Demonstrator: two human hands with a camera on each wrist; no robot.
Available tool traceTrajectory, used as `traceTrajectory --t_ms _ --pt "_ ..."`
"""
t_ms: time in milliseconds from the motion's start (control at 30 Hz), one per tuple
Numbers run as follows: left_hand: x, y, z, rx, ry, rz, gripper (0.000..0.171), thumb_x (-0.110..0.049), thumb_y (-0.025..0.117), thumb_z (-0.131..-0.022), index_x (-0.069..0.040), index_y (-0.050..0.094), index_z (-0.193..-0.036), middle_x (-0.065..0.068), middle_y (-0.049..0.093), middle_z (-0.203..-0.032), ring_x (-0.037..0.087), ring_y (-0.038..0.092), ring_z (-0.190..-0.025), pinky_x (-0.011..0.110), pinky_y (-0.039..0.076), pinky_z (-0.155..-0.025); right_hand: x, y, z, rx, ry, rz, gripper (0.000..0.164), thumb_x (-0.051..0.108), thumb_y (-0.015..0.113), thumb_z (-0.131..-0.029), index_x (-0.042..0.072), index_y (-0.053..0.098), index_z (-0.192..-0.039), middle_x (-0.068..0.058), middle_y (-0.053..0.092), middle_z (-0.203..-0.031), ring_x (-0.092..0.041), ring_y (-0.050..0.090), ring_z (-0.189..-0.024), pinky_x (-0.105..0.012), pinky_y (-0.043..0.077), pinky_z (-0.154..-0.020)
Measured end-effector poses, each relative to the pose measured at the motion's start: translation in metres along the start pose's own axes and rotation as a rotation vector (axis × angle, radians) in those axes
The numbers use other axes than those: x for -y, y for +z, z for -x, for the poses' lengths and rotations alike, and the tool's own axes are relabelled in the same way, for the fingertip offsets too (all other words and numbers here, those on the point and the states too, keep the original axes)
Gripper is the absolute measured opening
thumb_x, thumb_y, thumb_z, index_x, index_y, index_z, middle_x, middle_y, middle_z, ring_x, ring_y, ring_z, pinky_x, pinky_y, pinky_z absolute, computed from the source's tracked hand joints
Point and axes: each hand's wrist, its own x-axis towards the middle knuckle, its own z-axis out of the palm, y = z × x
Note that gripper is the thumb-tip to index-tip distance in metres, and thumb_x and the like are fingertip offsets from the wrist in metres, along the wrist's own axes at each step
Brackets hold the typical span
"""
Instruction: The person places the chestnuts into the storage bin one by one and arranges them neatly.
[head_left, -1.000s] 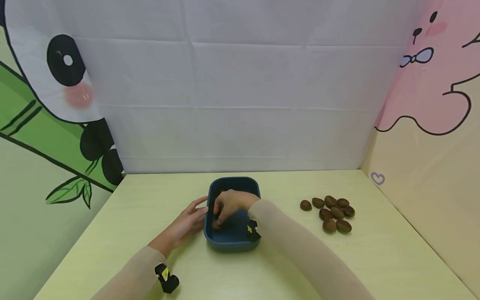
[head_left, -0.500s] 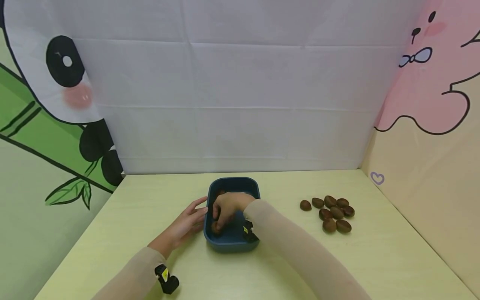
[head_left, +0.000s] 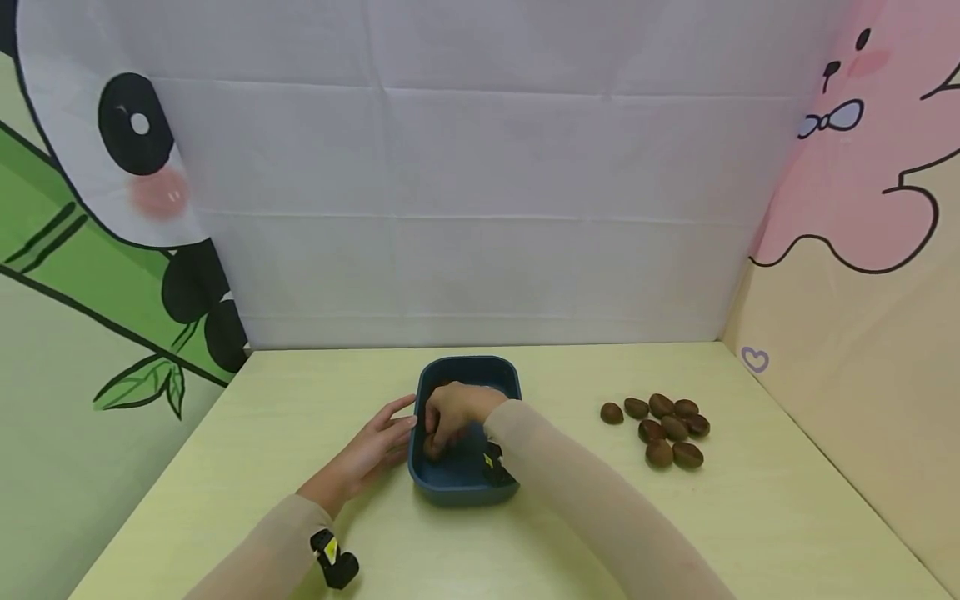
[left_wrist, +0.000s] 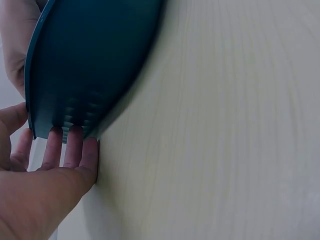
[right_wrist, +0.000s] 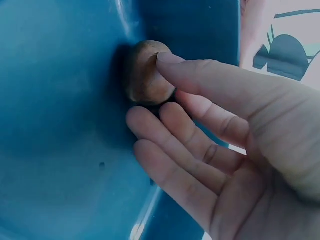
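A dark blue plastic bin (head_left: 465, 493) stands on the table between my hands. My right hand (head_left: 453, 410) reaches down inside it near the left wall. In the right wrist view, the thumb and index finger pinch a brown chestnut (right_wrist: 145, 82) close to the bin's wall, while the other fingers extend beneath it. My left hand (head_left: 369, 450) rests against the bin's left outer side. Its fingertips (left_wrist: 75, 132) touch the wall with fingers nearly straight, as the left wrist view shows. My right hand and sleeve hide much of the bin's inside.
Several chestnuts (head_left: 673, 428) lie in a loose cluster on the pale wood table (head_left: 780, 508), right of the bin. A white sheet (head_left: 480, 167) hangs behind the table. Cartoon-printed walls flank both sides. Black devices are strapped to both wrists.
My right hand has shifted slightly toward the near end of the bin, its fingers covering more of the chestnut. My left hand, the bin and the chestnuts on the table stay put.
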Motion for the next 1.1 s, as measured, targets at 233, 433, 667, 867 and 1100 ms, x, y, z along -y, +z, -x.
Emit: traceTrajectory --t_ms 233,433,667,867,1100 --pt "0.001 -0.001 -0.001 0.001 0.006 -0.001 0.056 -0.025 0.047 -0.108 -0.016 0.023 -0.158 0.024 0.039 -0.146 0.034 0.051 -0.130 0.055 0.033 -0.111 -0.005 -0.018 0.013 -0.028 -0.023 0.017 0.026 0.020 0.084 -0.083 0.014 0.070 -0.104 0.005 0.065 -0.093 -0.010 0.067 -0.078 -0.028 0.055 -0.073" --pt "0.003 0.001 -0.002 -0.006 0.000 0.002 0.058 -0.027 0.050 -0.107 -0.016 0.024 -0.158 0.023 0.040 -0.148 0.034 0.052 -0.129 0.054 0.035 -0.110 -0.020 -0.042 0.032 -0.083 -0.078 0.125 0.031 0.023 0.081 -0.086 0.017 0.070 -0.114 0.002 0.066 -0.104 -0.010 0.062 -0.086 -0.030 0.052 -0.076" --pt "0.004 0.000 -0.003 -0.022 -0.002 -0.001 0.059 -0.028 0.052 -0.106 -0.017 0.025 -0.158 0.024 0.039 -0.148 0.035 0.051 -0.129 0.054 0.035 -0.110 -0.053 -0.069 0.061 -0.140 -0.091 0.066 0.029 0.020 0.080 -0.088 0.014 0.069 -0.114 -0.001 0.066 -0.100 -0.013 0.063 -0.087 -0.032 0.053 -0.078" --pt "0.003 0.000 -0.003 -0.025 -0.004 -0.005 0.059 -0.029 0.052 -0.106 -0.017 0.025 -0.158 0.024 0.039 -0.148 0.035 0.051 -0.130 0.055 0.035 -0.110 -0.094 -0.082 0.089 -0.171 -0.019 0.004 0.032 0.020 0.078 -0.089 0.010 0.067 -0.118 0.000 0.067 -0.099 -0.016 0.064 -0.086 -0.037 0.053 -0.079" --pt "0.003 0.000 -0.004 -0.028 -0.007 -0.008 0.059 -0.029 0.053 -0.106 -0.017 0.026 -0.158 0.023 0.039 -0.147 0.035 0.051 -0.130 0.054 0.036 -0.110 -0.151 -0.085 0.116 -0.194 0.061 -0.076 0.031 0.017 0.073 -0.092 0.007 0.066 -0.120 -0.003 0.070 -0.098 -0.025 0.068 -0.089 -0.044 0.055 -0.081"
